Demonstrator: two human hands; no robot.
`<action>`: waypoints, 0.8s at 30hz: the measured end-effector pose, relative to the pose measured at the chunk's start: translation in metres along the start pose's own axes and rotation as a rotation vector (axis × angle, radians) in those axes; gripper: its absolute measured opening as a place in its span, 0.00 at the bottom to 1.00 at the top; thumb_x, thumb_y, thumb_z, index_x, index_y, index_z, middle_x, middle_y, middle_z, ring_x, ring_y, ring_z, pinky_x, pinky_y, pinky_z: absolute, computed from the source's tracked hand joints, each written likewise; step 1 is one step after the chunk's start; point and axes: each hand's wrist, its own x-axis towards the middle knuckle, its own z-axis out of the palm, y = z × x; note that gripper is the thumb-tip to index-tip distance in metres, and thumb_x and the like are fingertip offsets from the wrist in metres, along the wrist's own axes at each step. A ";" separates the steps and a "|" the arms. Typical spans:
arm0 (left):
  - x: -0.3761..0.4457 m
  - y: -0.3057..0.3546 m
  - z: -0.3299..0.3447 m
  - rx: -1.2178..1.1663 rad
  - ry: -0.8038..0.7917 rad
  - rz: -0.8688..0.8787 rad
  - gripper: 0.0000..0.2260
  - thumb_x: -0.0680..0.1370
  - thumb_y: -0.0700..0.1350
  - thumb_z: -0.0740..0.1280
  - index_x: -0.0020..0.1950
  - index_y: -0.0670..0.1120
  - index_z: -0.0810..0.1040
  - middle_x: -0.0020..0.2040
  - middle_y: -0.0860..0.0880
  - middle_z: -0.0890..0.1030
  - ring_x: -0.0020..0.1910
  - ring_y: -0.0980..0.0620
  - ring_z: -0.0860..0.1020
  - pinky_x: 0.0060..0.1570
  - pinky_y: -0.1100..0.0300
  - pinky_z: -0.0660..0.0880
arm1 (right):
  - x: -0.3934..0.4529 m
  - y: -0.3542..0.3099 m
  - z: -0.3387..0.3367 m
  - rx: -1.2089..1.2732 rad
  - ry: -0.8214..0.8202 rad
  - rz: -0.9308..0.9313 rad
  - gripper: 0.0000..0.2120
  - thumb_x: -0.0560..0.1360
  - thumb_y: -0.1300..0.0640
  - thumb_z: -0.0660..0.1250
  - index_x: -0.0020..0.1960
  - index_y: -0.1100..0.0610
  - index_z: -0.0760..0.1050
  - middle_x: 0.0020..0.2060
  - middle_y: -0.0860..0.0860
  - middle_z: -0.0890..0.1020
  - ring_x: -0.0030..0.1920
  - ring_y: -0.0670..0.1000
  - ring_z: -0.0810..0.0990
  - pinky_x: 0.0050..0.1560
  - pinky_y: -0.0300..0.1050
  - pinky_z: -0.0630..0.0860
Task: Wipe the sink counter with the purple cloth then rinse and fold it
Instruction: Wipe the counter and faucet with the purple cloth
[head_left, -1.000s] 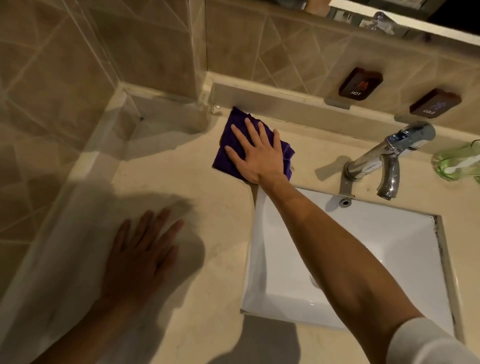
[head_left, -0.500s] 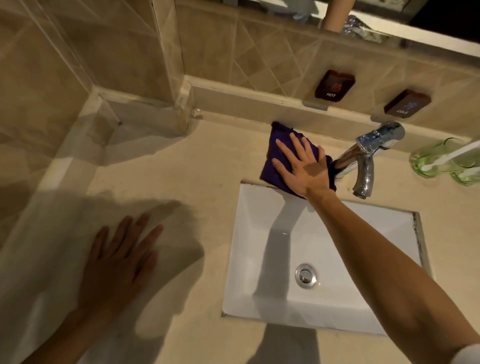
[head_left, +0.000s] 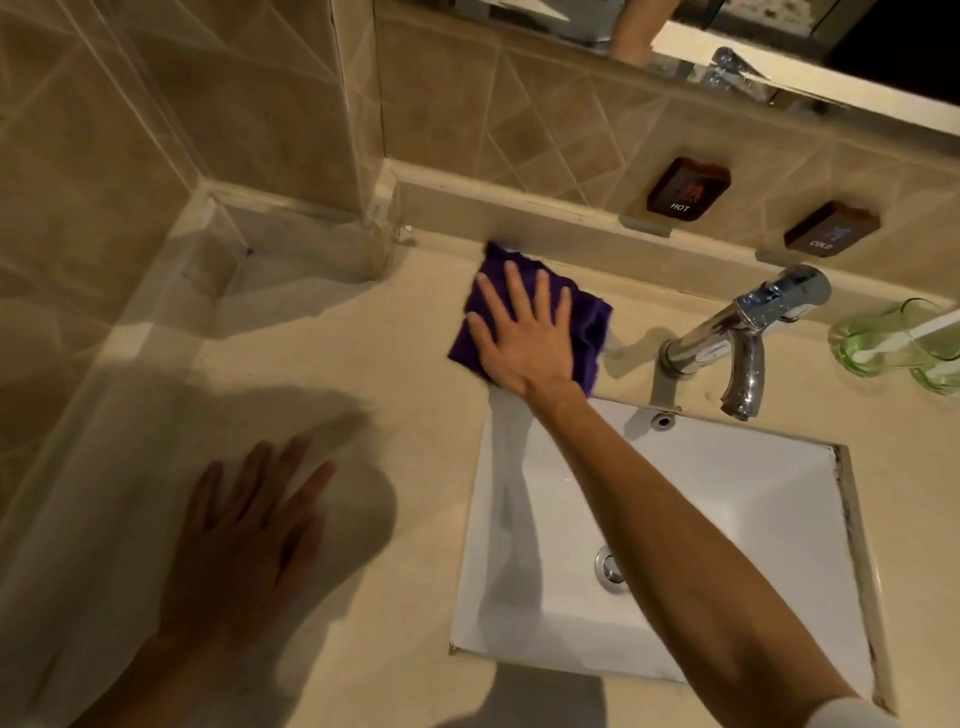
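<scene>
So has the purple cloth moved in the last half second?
Yes. The purple cloth slid left, away from the faucet, under the right hand.

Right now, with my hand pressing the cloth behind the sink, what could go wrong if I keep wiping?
Sweeping the folded purple cloth rightward could hit the chrome faucet, or beyond it tip the green glass cup. The right hand lies flat near the white basin edge; the cloth might slip in.

Beige diagonal-tiled walls (head_left: 545, 119), mirror (head_left: 779, 47) above ledge, dim warm light.
</scene>
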 end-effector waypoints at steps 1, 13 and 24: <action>0.000 0.000 0.000 0.003 0.006 0.001 0.24 0.80 0.55 0.55 0.77 0.57 0.69 0.81 0.51 0.63 0.78 0.44 0.66 0.75 0.37 0.58 | 0.002 -0.018 0.002 -0.003 0.000 -0.057 0.30 0.82 0.34 0.42 0.82 0.41 0.47 0.83 0.48 0.47 0.82 0.61 0.42 0.78 0.66 0.36; 0.001 -0.006 0.005 0.045 0.008 0.006 0.24 0.81 0.55 0.53 0.77 0.55 0.68 0.81 0.50 0.63 0.77 0.43 0.67 0.75 0.38 0.59 | 0.009 0.082 -0.015 0.024 -0.004 -0.131 0.29 0.80 0.29 0.43 0.80 0.33 0.50 0.82 0.41 0.49 0.82 0.51 0.46 0.79 0.61 0.38; 0.045 0.029 -0.007 -0.110 0.106 0.036 0.20 0.81 0.50 0.56 0.71 0.50 0.76 0.77 0.48 0.70 0.75 0.48 0.70 0.68 0.44 0.67 | -0.032 0.108 -0.008 0.057 0.027 0.147 0.36 0.75 0.24 0.41 0.81 0.35 0.46 0.83 0.47 0.46 0.82 0.56 0.42 0.79 0.63 0.36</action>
